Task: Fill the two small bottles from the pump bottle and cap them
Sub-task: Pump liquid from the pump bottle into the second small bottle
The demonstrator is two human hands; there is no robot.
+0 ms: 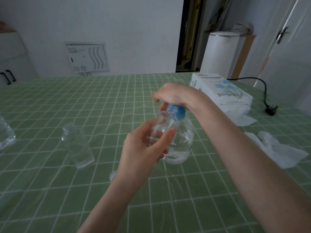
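Note:
The clear pump bottle (182, 145) with a blue pump head (176, 111) stands mid-table, partly filled with clear liquid. My right hand (171, 94) rests on top of the pump head, fingers curled over it. My left hand (144, 148) grips a small clear bottle (162, 122) and holds its mouth up under the blue nozzle. A second small clear bottle (76, 145) stands uncapped to the left. A small clear cap (113, 175) shows partly behind my left wrist.
The table wears a green checked cloth (50, 190). A tissue pack (222, 93) lies at the back right, crumpled tissues (279, 150) at the right, a black plug and cord (269, 108) beyond. Another clear bottle (5, 133) sits at the left edge.

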